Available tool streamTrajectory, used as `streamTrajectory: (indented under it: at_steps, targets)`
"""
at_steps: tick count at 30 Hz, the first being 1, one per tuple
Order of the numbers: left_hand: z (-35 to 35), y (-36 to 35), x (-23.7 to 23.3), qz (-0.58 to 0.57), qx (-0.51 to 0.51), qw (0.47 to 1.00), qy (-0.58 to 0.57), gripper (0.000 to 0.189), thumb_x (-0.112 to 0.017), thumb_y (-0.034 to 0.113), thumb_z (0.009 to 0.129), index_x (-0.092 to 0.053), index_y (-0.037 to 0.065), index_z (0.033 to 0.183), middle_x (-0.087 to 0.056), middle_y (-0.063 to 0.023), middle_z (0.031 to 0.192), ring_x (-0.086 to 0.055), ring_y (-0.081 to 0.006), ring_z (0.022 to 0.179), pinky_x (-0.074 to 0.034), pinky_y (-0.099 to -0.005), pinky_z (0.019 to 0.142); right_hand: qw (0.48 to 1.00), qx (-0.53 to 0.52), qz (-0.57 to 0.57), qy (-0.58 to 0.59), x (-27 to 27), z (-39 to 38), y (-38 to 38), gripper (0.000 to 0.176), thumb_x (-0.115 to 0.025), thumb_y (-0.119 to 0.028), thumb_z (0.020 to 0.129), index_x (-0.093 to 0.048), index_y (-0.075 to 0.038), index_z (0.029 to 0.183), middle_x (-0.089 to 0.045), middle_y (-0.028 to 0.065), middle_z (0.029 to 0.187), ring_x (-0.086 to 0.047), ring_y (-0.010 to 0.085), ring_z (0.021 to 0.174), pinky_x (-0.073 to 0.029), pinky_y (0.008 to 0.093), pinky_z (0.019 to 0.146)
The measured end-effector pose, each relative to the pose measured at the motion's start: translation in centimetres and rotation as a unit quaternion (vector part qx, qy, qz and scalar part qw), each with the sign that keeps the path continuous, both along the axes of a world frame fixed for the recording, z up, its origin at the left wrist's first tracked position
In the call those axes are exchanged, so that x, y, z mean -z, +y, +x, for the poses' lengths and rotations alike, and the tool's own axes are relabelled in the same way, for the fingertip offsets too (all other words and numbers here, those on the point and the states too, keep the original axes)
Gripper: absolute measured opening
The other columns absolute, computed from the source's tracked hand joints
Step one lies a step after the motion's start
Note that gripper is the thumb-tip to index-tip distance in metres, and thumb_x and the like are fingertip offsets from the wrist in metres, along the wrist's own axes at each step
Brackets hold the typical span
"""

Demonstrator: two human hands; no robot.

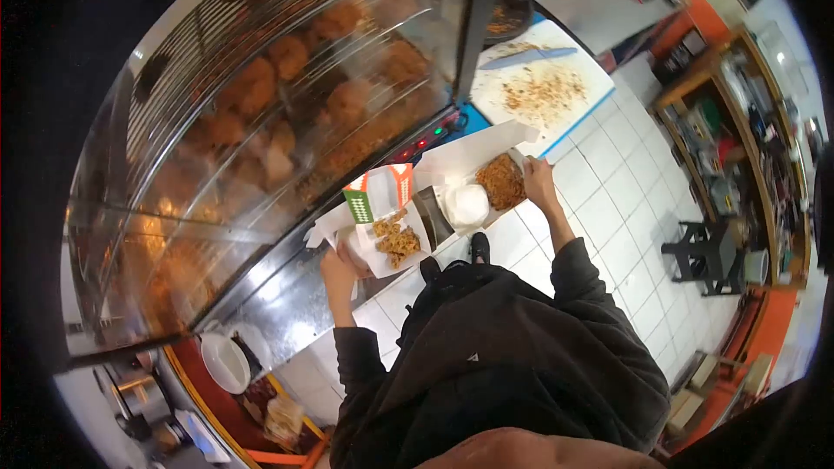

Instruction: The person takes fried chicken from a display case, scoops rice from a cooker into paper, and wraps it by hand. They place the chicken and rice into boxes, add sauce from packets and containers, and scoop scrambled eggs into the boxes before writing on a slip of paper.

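My left hand grips the left side of a small white paper box, its fingers partly hidden by the paper. Golden fried pieces lie in that box, and an orange and green printed flap stands up at its back. Closed on the right edge of an open white takeaway box is my right hand. A white mound of rice and chopped brown food sit side by side in this box, its lid folded back.
A glass display warmer with fried food on racks rises at the left. Behind the boxes lies a white cutting board with crumbs and a knife. Shelves and black stools stand across the tiled floor.
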State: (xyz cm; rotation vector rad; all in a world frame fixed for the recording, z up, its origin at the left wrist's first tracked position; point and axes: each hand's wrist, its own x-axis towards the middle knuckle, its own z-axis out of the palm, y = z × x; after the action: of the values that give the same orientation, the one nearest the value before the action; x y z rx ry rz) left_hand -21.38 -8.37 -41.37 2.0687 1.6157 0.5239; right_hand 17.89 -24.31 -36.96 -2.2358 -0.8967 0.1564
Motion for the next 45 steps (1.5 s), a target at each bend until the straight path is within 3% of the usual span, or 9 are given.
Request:
streamTrajectory:
  at_steps: [6,8,13,17,30,38,39,43,45]
  targets:
    - [-0.2,0.4,-2.7,-0.095,0.058,0.994,-0.01,0.029,-0.046,0.019,0.089,-0.058,-0.007,0.094,-0.06,-0.0295,0.084,-0.058,-0.0444,0.085,-0.044,-0.0464,0.068,0.994,0.082,0.012,0.077,-1.0,-0.5,-4.5,0.032,-0.042,-0.023,0.091,-0.058,0.005,0.094,-0.058,0.0298,0.086,-0.056,0.0446,0.09,-0.044,0.0421,0.075]
    - [-0.9,0.8,0.1,-0.093,0.112,0.972,-0.182,0.029,-0.045,0.017,0.091,-0.057,-0.008,0.098,-0.061,-0.0283,0.085,-0.06,-0.0408,0.087,-0.044,-0.0419,0.07,0.988,0.114,-0.014,0.1,-1.7,0.5,-6.6,0.034,-0.042,-0.024,0.091,-0.058,0.005,0.099,-0.06,0.0284,0.088,-0.059,0.0413,0.087,-0.045,0.0407,0.075]
    - [1.2,-1.9,-4.3,-0.083,0.061,0.993,-0.049,0.04,-0.043,0.024,0.093,-0.055,-0.012,0.082,-0.054,-0.0323,0.071,-0.055,-0.0444,0.068,-0.037,-0.047,0.056,0.974,0.181,0.033,0.134,-4.2,3.1,-14.1,0.036,-0.042,-0.025,0.091,-0.058,0.005,0.102,-0.061,0.0267,0.088,-0.061,0.0333,0.084,-0.045,0.0371,0.076]
    - [3.6,-4.3,-5.5,0.011,0.123,0.991,-0.051,0.027,-0.043,0.017,0.091,-0.056,-0.005,0.1,-0.059,-0.0294,0.087,-0.055,-0.0457,0.083,-0.042,-0.0456,0.065,0.963,0.232,0.042,0.134,-6.4,5.6,-21.5,0.037,-0.042,-0.026,0.092,-0.057,0.007,0.102,-0.061,0.0269,0.089,-0.061,0.0338,0.084,-0.045,0.0368,0.075]
    - [34.7,-15.2,-12.4,-0.072,0.231,0.97,-0.027,0.029,-0.043,0.017,0.09,-0.052,-0.006,0.108,-0.061,-0.0245,0.096,-0.057,-0.04,0.094,-0.044,-0.0408,0.077,0.935,0.325,0.063,0.131,-2.4,22.8,-36.4,0.035,-0.04,-0.025,0.091,-0.058,0.005,0.092,-0.06,0.0275,0.083,-0.058,0.0433,0.083,-0.045,0.0425,0.071]
    - [52.9,-10.9,-10.3,-0.177,0.286,0.939,-0.073,0.03,-0.043,0.012,0.089,-0.05,-0.006,0.111,-0.059,-0.0268,0.101,-0.056,-0.0379,0.099,-0.042,-0.0412,0.082,0.928,0.325,0.119,0.142,-1.4,39.6,-35.1,0.037,-0.039,-0.025,0.093,-0.058,0.006,0.093,-0.06,0.0252,0.079,-0.06,0.0362,0.076,-0.045,0.0396,0.07]
    - [55.7,-10.5,-10.1,-0.056,0.268,0.962,0.023,0.029,-0.044,0.012,0.088,-0.051,-0.007,0.109,-0.06,-0.0264,0.095,-0.058,-0.0385,0.093,-0.044,-0.0409,0.078,0.921,0.331,0.134,0.158,-1.2,41.2,-34.9,0.038,-0.04,-0.026,0.093,-0.058,0.007,0.094,-0.061,0.0254,0.081,-0.061,0.0343,0.077,-0.045,0.0387,0.071]
    - [68.9,-10.1,-14.0,-0.123,0.259,0.953,-0.102,0.027,-0.043,0.011,0.088,-0.052,-0.007,0.106,-0.059,-0.0289,0.095,-0.056,-0.0422,0.093,-0.043,-0.0434,0.078,0.918,0.361,0.119,0.113,-3.6,49.4,-35.4,0.038,-0.042,-0.026,0.093,-0.057,0.008,0.099,-0.062,0.026,0.089,-0.062,0.0335,0.084,-0.045,0.0356,0.075]
    - [75.0,-6.7,-9.9,-0.086,0.233,0.966,-0.078,0.027,-0.043,0.014,0.088,-0.053,-0.007,0.102,-0.059,-0.0297,0.092,-0.055,-0.0454,0.091,-0.042,-0.0452,0.076,0.916,0.371,0.092,0.125,-5.8,53.9,-36.0,0.041,-0.041,-0.027,0.093,-0.056,0.01,0.102,-0.062,0.0256,0.093,-0.061,0.0308,0.089,-0.044,0.0349,0.079]
